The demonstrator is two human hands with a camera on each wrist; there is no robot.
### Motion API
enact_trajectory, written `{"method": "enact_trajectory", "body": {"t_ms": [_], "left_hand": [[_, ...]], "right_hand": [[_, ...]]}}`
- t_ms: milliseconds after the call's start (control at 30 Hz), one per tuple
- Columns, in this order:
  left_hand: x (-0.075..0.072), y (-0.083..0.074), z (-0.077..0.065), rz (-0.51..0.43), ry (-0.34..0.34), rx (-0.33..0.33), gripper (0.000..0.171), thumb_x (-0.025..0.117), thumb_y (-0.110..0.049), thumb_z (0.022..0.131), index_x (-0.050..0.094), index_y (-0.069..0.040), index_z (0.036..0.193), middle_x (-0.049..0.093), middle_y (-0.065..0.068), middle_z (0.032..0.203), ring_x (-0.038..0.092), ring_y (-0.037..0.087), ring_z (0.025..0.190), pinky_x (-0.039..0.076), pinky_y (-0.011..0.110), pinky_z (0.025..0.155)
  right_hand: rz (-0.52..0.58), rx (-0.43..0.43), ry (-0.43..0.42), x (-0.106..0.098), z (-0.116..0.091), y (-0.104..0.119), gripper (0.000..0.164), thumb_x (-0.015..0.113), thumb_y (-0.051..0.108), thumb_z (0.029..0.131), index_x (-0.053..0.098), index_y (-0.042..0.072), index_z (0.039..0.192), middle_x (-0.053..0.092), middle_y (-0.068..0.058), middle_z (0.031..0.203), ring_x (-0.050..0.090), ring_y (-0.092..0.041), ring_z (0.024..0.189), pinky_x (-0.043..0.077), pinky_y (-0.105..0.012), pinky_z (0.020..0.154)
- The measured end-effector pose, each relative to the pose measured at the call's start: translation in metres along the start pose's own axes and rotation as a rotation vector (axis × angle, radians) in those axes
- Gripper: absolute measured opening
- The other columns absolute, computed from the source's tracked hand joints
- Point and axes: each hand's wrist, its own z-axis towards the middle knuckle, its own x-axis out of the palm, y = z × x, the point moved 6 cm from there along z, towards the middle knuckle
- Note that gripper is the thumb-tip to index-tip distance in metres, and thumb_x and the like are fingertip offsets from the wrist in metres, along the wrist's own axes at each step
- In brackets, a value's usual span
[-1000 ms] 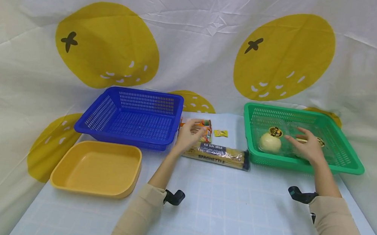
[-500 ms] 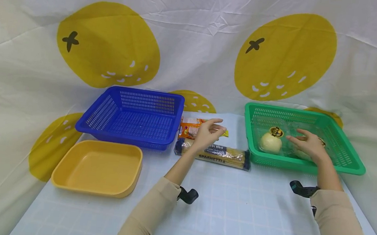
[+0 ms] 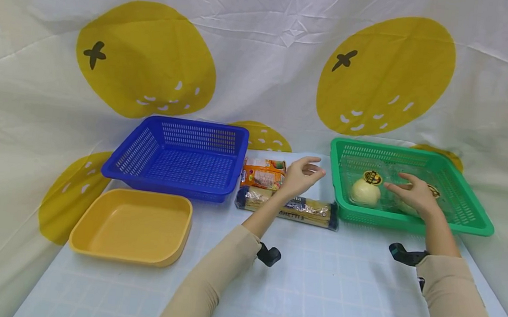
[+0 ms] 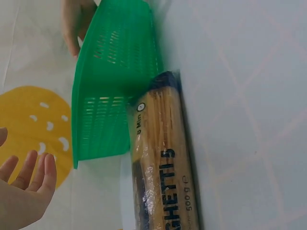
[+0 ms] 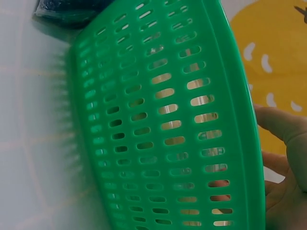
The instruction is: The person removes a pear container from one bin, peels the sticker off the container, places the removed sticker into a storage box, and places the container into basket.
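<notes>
Pale blue checked cloth (image 3: 291,295) covers the table, and over its near edge come two beige sleeves (image 3: 206,276), each with a black camera (image 3: 268,255) at the wrist. On the left sits a yellow tray (image 3: 130,225). Beyond the bare cloth, a spaghetti packet (image 3: 310,212) lies flat, stretching from near the blue basket's corner to just beside the green basket; I cannot tell whether its dark end touches the green one. Above and a little beyond the packet hangs the left hand (image 3: 300,177), its fingers loosely bent and apart, thumb clear of them, with nothing between them. Right of it stands the green basket (image 3: 385,221). The right hand (image 3: 417,194) reaches over its near rim, thumb and fingers apart; whether the fingertips touch anything inside cannot be told. Under and beside that hand, the basket holds two clear boxes (image 3: 363,165), the left one with a pale round lump (image 3: 365,192) and a black-and-gold label (image 3: 373,178). Behind the spaghetti lies an orange packet (image 3: 262,173), close to the slotted side of the blue basket (image 3: 170,186). Farthest back hangs a white curtain (image 3: 266,78) printed with large yellow fruit (image 3: 146,61).
</notes>
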Motion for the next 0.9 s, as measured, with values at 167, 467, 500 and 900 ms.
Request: {"method": "enact_trajectory", "body": {"t_ms": [167, 467, 500, 900], "left_hand": [[0.017, -0.007, 0.010, 0.015, 0.036, 0.020, 0.041, 0.065, -0.019, 0.089, 0.056, -0.007, 0.127, 0.067, 0.012, 0.106, 0.063, 0.015, 0.092, 0.051, 0.019, 0.074], [0.061, -0.016, 0.025, 0.082, 0.151, -0.046, 0.046, 0.066, -0.027, 0.089, 0.054, -0.010, 0.130, 0.063, 0.012, 0.117, 0.060, 0.012, 0.100, 0.049, 0.017, 0.072], [0.065, -0.016, 0.027, 0.084, 0.161, -0.070, 0.047, 0.066, -0.028, 0.088, 0.054, -0.011, 0.130, 0.062, 0.012, 0.119, 0.059, 0.012, 0.102, 0.049, 0.018, 0.072], [0.094, -0.003, 0.039, 0.106, 0.175, -0.289, 0.052, 0.068, -0.035, 0.086, 0.052, -0.021, 0.134, 0.050, 0.004, 0.135, 0.051, 0.017, 0.118, 0.049, 0.033, 0.085]], "right_hand": [[0.007, 0.001, -0.001, 0.001, 0.000, 0.000, 0.090, 0.049, 0.052, 0.092, 0.007, -0.005, 0.148, 0.026, -0.044, 0.137, 0.030, -0.058, 0.122, 0.032, -0.067, 0.094], [0.024, 0.000, -0.010, 0.003, 0.001, 0.000, 0.091, 0.050, 0.052, 0.091, 0.006, -0.005, 0.148, 0.028, -0.043, 0.136, 0.030, -0.058, 0.122, 0.033, -0.066, 0.095], [0.021, 0.000, -0.012, 0.003, 0.001, 0.000, 0.091, 0.050, 0.052, 0.091, 0.006, -0.005, 0.148, 0.029, -0.043, 0.136, 0.030, -0.058, 0.122, 0.033, -0.066, 0.094], [0.077, 0.006, -0.023, 0.010, 0.004, 0.005, 0.088, 0.053, 0.045, 0.092, 0.008, -0.007, 0.147, 0.031, -0.040, 0.137, 0.029, -0.056, 0.125, 0.029, -0.066, 0.097]]}}
